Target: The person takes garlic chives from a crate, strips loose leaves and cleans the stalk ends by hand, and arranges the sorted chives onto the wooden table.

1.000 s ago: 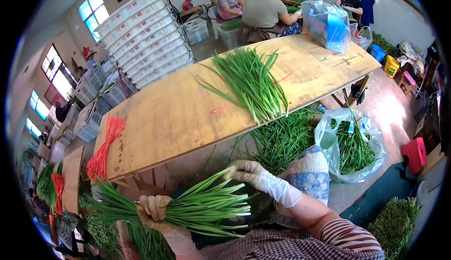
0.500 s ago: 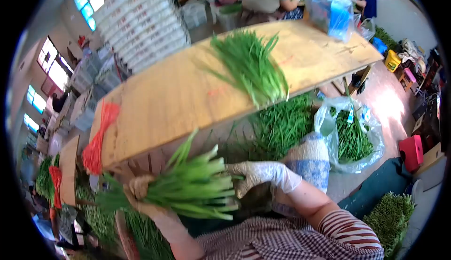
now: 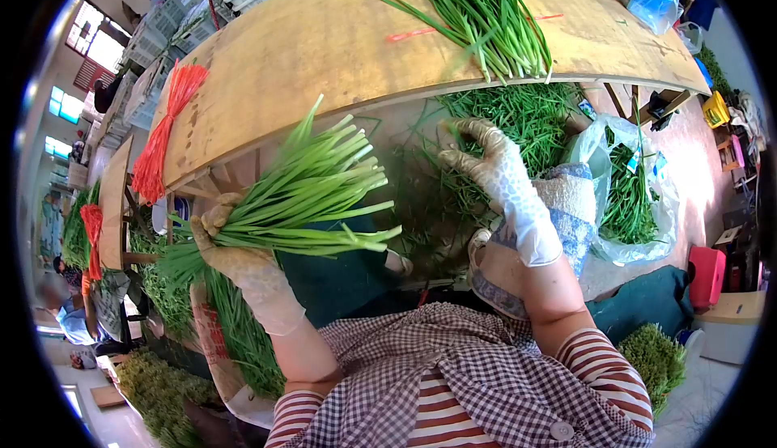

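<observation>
My left hand (image 3: 231, 242), in a pale glove, is wrapped around a bunch of garlic chives (image 3: 316, 189). The pale stem ends fan out to the right, and the green leaf tips trail left past my wrist. My right hand (image 3: 490, 152), also gloved, is apart from the bunch, its fingers curved but separated, with nothing plainly held. Beneath and behind it lies a heap of loose green leaves (image 3: 526, 120). A second bunch of garlic chives (image 3: 477, 19) rests on the wooden table (image 3: 299, 67), stems toward me, across a red strip (image 3: 411, 34).
Red strips (image 3: 170, 128) tied as a bundle hang over the table's left end. A clear plastic bag of greens (image 3: 631, 213) stands right of my towel-covered knee (image 3: 558, 205). More long greens (image 3: 243, 335) lie in a sack at my left. Another person (image 3: 77, 314) is at far left.
My right hand has moved away from the stem ends, rightward and up, and its fingers have spread. The bunch stays in my left hand. The view has tilted downward.
</observation>
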Action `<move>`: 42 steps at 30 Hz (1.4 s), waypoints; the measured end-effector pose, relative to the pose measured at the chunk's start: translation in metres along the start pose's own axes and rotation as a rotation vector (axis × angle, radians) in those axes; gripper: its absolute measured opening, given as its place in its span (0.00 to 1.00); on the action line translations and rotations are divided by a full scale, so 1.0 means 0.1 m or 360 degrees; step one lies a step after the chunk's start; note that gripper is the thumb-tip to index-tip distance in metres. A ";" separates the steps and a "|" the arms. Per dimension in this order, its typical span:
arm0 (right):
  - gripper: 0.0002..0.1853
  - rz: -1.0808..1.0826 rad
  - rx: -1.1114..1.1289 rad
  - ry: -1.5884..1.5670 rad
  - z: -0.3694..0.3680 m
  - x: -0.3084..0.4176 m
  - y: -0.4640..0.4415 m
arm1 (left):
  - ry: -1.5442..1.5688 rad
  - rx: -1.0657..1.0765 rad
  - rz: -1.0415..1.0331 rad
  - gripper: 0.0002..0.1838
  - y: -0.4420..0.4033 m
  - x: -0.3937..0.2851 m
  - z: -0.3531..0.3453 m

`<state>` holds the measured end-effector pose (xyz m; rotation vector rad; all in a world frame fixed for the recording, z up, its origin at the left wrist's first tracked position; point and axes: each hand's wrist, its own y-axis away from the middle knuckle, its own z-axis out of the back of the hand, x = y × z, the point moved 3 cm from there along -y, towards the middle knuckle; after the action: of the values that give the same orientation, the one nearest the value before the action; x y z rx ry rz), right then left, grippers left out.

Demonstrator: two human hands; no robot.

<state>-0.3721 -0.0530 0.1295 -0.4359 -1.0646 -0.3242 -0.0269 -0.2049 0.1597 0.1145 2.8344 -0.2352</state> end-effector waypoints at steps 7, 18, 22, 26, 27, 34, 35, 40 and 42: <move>0.14 -0.0519 0.0504 -0.1094 -0.42 0.36 0.21 | -0.0069 -0.0088 0.0188 0.18 0.13 0.20 -0.01; 0.09 0.0050 -0.0024 -0.0234 -0.31 0.22 0.16 | -0.0152 -0.0138 0.0041 0.17 0.28 0.37 -0.36; 0.11 0.0167 -0.0136 -0.0196 -0.08 0.19 0.06 | -0.0205 -0.0157 0.0008 0.19 0.17 0.15 -0.14; 0.17 0.0330 0.0449 -0.0461 -0.36 0.58 0.33 | -0.0240 -0.0258 -0.0150 0.19 0.19 0.23 -0.26; 0.17 0.0227 0.0533 -0.0352 -0.43 0.59 0.36 | -0.0262 -0.0277 -0.0176 0.19 0.21 0.24 -0.27; 0.10 -0.0289 0.0407 -0.1064 -0.51 0.39 0.33 | -0.0322 -0.0339 -0.0279 0.19 0.26 0.30 -0.33; 0.09 -0.0294 0.0376 -0.1137 -0.47 0.35 0.30 | -0.0306 -0.0357 -0.0277 0.19 0.25 0.31 -0.34; 0.15 0.0112 -0.0250 0.0121 -0.14 0.08 0.05 | -0.0351 -0.0436 -0.0286 0.18 0.17 0.15 -0.34; 0.18 0.0500 -0.0204 -0.0361 -0.12 0.56 0.17 | -0.0377 -0.0419 -0.0315 0.18 0.17 0.16 -0.35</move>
<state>-0.3303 -0.0462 0.1710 -0.7585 -1.1787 -0.0635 -0.0502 -0.1807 0.1856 -0.2353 2.6097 0.0800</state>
